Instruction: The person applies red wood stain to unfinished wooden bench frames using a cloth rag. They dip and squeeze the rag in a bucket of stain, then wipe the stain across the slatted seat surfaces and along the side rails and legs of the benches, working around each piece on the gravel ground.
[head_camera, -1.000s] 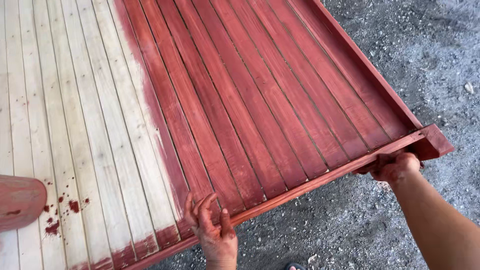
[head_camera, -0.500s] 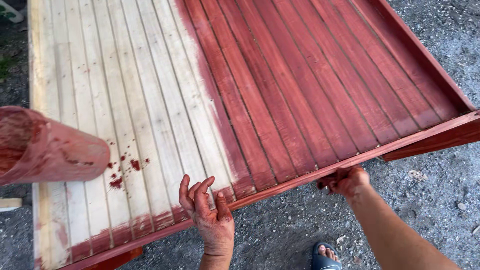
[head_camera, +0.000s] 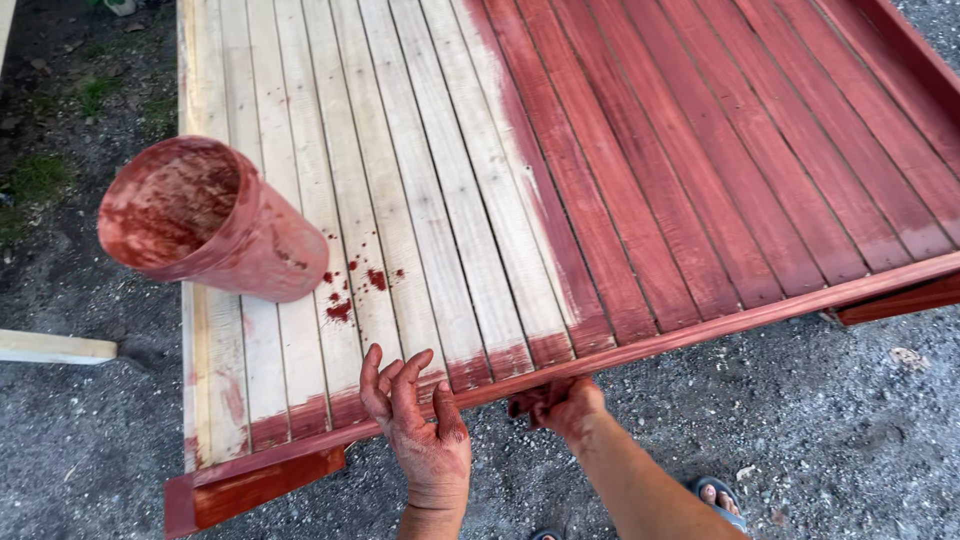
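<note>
1. The fingers (head_camera: 392, 378) of the left hand (head_camera: 420, 425) lie flat and a little spread on the slats at the lower centre of the frame, palm down, holding nothing; the heel of the hand sits on the red edge rail (head_camera: 640, 350).
2. The right hand (head_camera: 560, 405), just right of it, curls its fingers under and around that rail, gripping the rail itself.
3. The wooden panel (head_camera: 560, 150) fills most of the frame: the right half is stained red, the left half is bare pale wood.
4. A red-smeared cup (head_camera: 215, 220) lies tipped on its side on the bare slats at centre left, with red drops (head_camera: 355, 290) beside it.
5. To handle the panel well, I judge the grip should stay on the rail, not on the stained boards, which may be wet.
6. Lifting evenly matters: a tilt could roll the cup.
7. A sandalled foot (head_camera: 715, 497) shows at the bottom right, near the edge, so it is best kept clear.
</note>
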